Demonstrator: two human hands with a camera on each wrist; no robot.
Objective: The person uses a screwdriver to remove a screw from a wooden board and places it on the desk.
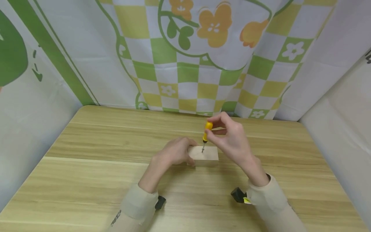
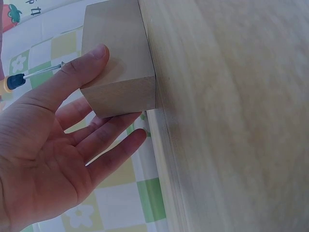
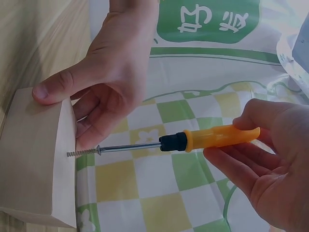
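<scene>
A pale wooden block (image 1: 207, 155) lies flat on the table. My left hand (image 1: 176, 150) grips its left end, thumb on the near side and fingers on the far side. A metal screw (image 3: 83, 152) stands upright in the block's top face, most of its thread showing. The tip of a screwdriver (image 3: 207, 139) with a yellow handle and black collar meets the screw's head. My right hand (image 1: 230, 135) pinches the yellow handle between thumb and fingers, above the block. In the left wrist view, the left thumb (image 2: 82, 70) presses the block's side.
The wood-grain table (image 1: 101, 187) extends on all sides of the block. A checked, flowered curtain (image 1: 188, 74) hangs along its far edge, with white sheeting (image 1: 347, 106) at the right. Both wrists carry small black devices (image 1: 239, 195) beside the sleeves.
</scene>
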